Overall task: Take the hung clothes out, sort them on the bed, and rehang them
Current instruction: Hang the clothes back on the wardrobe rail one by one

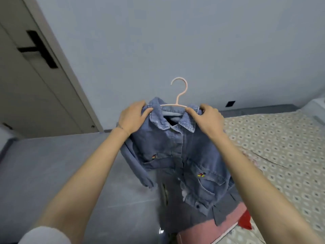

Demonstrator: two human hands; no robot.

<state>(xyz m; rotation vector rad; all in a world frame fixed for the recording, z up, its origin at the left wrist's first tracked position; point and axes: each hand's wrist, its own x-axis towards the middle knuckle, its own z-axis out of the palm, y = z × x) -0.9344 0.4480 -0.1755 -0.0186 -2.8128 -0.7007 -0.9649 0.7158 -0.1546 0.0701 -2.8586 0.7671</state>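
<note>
The left hand [133,117] is gripping one shoulder of a blue denim jacket [175,152], fingers curled over the fabric, and the right hand [205,118] is clamping the other shoulder beside the collar. The jacket is hanging on a thin pink plastic hanger [179,92], hook pointing up, front facing the camera, long axis running collar to hem. Small red-yellow-black embroidered emblems [201,174] are showing on the chest pockets, too small to read. It is hanging at the edge of the patterned bed [281,138], above a pink cloth [202,226].
</note>
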